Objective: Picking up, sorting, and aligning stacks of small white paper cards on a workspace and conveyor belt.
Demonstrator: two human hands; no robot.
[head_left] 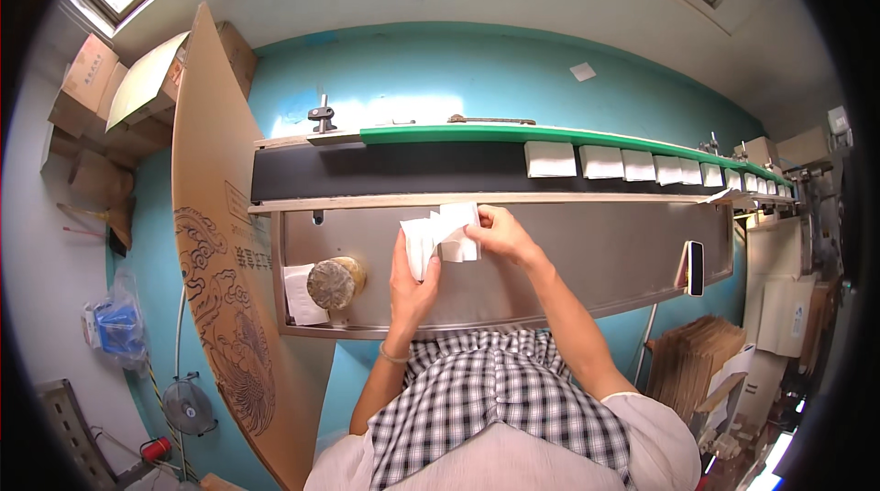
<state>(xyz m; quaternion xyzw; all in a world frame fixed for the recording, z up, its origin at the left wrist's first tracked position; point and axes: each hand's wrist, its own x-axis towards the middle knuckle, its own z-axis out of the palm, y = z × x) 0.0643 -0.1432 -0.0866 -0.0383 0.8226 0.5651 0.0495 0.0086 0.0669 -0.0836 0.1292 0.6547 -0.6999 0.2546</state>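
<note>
Above the metal worktable (403, 308), my left hand (414, 291) is closed on a small bunch of folded white napkins (420, 251), its thumb on the near side. My right hand (504, 236) pinches another white napkin (460, 223) by its right edge. This one is partly unfolded, and its left side touches or overlaps the bunch. Beyond both hands runs a black conveyor belt (394, 170). Folded white napkins (550, 160) lie on it in a row that stretches to the far right.
A round, stone-like block (332, 284) stands at the table's left end, partly over a white napkin stack (302, 297). A phone (695, 268) stands near the right end. A tall cardboard sheet (215, 216) rises along the left side. A green rail (440, 133) borders the belt's far edge.
</note>
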